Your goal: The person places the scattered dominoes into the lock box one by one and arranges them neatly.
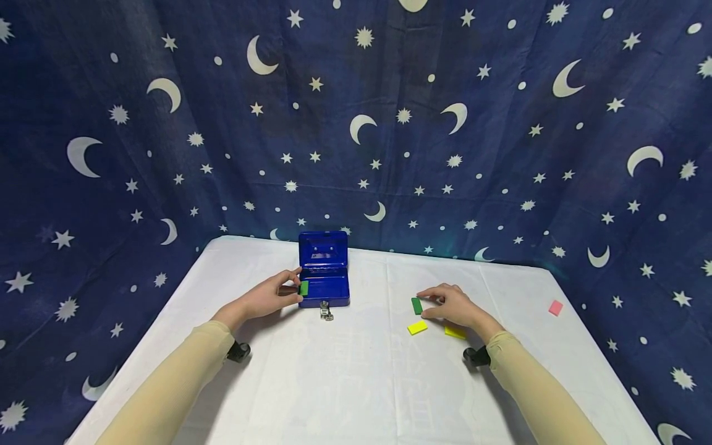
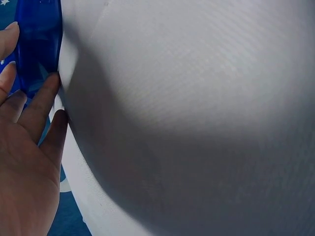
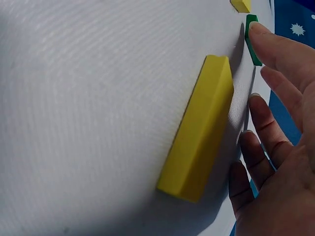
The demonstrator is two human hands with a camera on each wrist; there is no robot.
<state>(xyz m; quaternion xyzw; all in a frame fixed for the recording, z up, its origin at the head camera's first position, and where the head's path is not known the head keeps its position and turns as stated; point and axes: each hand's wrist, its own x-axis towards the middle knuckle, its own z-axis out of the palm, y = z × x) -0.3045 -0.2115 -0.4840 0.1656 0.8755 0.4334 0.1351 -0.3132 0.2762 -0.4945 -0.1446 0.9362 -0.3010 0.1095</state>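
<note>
A blue metal cash box (image 1: 328,287) stands with its lid raised. My left hand (image 1: 268,298) is at its left side, thumb and fingers spread along the wall. A green block (image 1: 304,288) lies at the box's left edge, between thumb and index finger; whether they touch it I cannot tell. In the left wrist view, fingertips of the left hand (image 2: 32,132) rest against the box (image 2: 39,42). My right hand (image 1: 453,306) reaches over another green block (image 1: 416,306), which lies on the table. In the right wrist view, the thumb overlaps this block (image 3: 253,49).
One yellow block (image 1: 417,327) lies in front of the green one; a second yellow block (image 1: 455,332) is beneath the right hand. A pink block (image 1: 555,308) sits far right on the white tablecloth (image 1: 334,383). Keys (image 1: 326,311) hang at the box's front lock.
</note>
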